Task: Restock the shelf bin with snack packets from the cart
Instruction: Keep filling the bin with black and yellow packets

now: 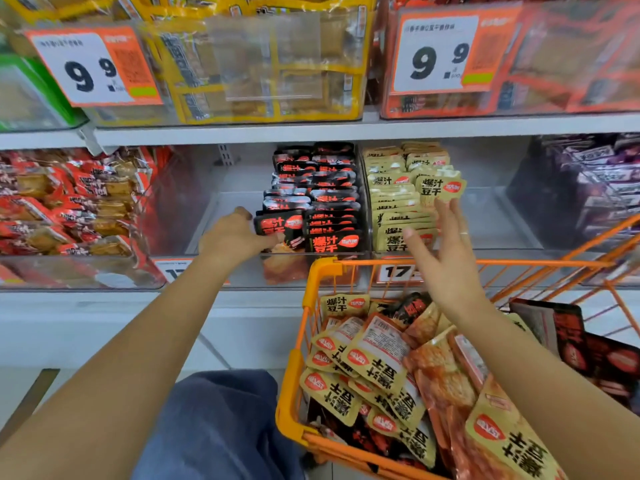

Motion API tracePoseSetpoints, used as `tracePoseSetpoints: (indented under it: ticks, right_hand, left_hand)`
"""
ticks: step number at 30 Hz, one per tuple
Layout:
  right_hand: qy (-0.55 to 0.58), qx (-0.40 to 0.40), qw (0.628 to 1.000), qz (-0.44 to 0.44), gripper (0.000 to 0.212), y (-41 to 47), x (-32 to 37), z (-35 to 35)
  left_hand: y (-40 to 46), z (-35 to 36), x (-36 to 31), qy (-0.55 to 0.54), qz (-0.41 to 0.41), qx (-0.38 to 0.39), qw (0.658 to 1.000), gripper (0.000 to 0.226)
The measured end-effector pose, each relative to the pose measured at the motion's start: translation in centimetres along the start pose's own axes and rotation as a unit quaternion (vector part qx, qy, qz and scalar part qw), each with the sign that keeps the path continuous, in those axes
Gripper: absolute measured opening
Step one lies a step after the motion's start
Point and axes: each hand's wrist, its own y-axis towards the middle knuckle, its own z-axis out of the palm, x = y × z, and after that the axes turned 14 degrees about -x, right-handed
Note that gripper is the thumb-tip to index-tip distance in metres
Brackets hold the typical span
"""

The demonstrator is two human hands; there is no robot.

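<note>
On the middle shelf, a clear shelf bin (221,271) holds rows of black snack packets (332,188); its left half is bare. My left hand (239,237) grips the front-left black packet (278,225), thumb on its face. The neighbouring bin holds beige snack packets (398,202). My right hand (446,258) is spread with straight fingers, and its fingertips touch an upright beige packet (441,187) at the right of that row. Below, the orange cart (294,375) holds several beige packets (377,362) and orange-red ones (436,372).
The upper shelf carries clear bins of yellow (249,64) and orange (554,57) packets with 9.9 price cards (90,67). A bin of red packets (69,202) is at left, purple packets (595,174) at right. My knee in blue jeans (221,424) is beside the cart.
</note>
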Motion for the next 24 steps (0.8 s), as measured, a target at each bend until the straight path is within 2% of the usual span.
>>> tracePoseSetpoints:
  ticks: [1, 3, 5, 6, 8, 9, 10, 11, 12, 15, 18, 19, 21, 22, 24]
  right_hand:
    - [0.017, 0.0, 1.0, 0.007, 0.063, -0.1, 0.4, -0.7]
    - [-0.012, 0.023, 0.999, -0.032, 0.046, -0.9, 1.4, -1.8]
    - [-0.096, 0.125, 0.982, -0.1, 0.029, -2.5, 2.5, -2.2]
    - [-0.15, 0.212, 0.957, -0.13, 0.031, -3.7, 3.1, -2.1]
    - [-0.27, 0.387, 0.865, -0.17, 0.055, -6.1, 2.9, -1.3]
    - [-0.32, 0.443, 0.817, -0.183, 0.071, -7.1, 2.6, -0.8]
    - [-0.35, 0.472, 0.788, -0.181, 0.086, -7.7, 2.2, -0.4]
    - [-0.36, 0.483, 0.778, -0.174, 0.094, -8.1, 2.0, -0.2]
    - [-0.353, 0.483, 0.782, -0.174, 0.093, -8.1, 1.9, -0.2]
    - [-0.308, 0.447, 0.812, -0.214, 0.057, -7.3, 2.2, -0.8]
    - [-0.195, 0.376, 0.881, -0.212, 0.025, -5.8, 2.1, -1.8]
    - [-0.143, 0.333, 0.915, -0.179, 0.023, -5.0, 1.9, -2.3]
    - [-0.013, 0.242, 0.966, -0.084, 0.016, -3.4, 1.6, -3.3]
    - [0.07, 0.21, 0.975, -0.031, 0.012, -2.9, 1.8, -3.9]
    - [0.203, 0.158, 0.965, 0.058, 0.008, -2.6, 2.5, -4.8]
  left_hand:
    - [-1.0, -0.3, -0.3, -0.016, 0.016, -0.046, 0.999, 0.074]
    - [-3.6, -0.7, -1.3, -0.074, 0.08, -0.156, 0.982, 0.061]
    - [-6.2, -0.8, -2.3, -0.147, 0.154, -0.212, 0.954, 0.044]
    - [-7.4, -0.7, -2.7, -0.175, 0.181, -0.208, 0.945, 0.041]
    - [-9.6, 0.0, -3.1, -0.196, 0.217, -0.176, 0.94, 0.042]
    - [-10.5, 0.4, -3.3, -0.196, 0.222, -0.156, 0.942, 0.042]
    - [-11.2, 0.8, -3.4, -0.194, 0.226, -0.137, 0.945, 0.044]
    - [-11.8, 1.1, -3.5, -0.191, 0.23, -0.123, 0.946, 0.047]
    - [-12.1, 1.4, -3.6, -0.189, 0.233, -0.111, 0.947, 0.05]
    - [-12.5, 1.8, -4.0, -0.195, 0.236, -0.087, 0.948, 0.045]
    - [-12.3, 1.6, -4.7, -0.258, 0.201, -0.043, 0.944, 0.023]
    - [-12.3, 1.3, -5.1, -0.309, 0.173, 0.002, 0.935, 0.02]
    - [-12.5, 0.7, -5.9, -0.422, 0.111, 0.132, 0.89, 0.026]
    - [-12.7, 0.5, -6.3, -0.443, 0.095, 0.187, 0.872, 0.031]
    - [-13.2, 0.6, -7.0, -0.425, 0.114, 0.238, 0.866, 0.028]
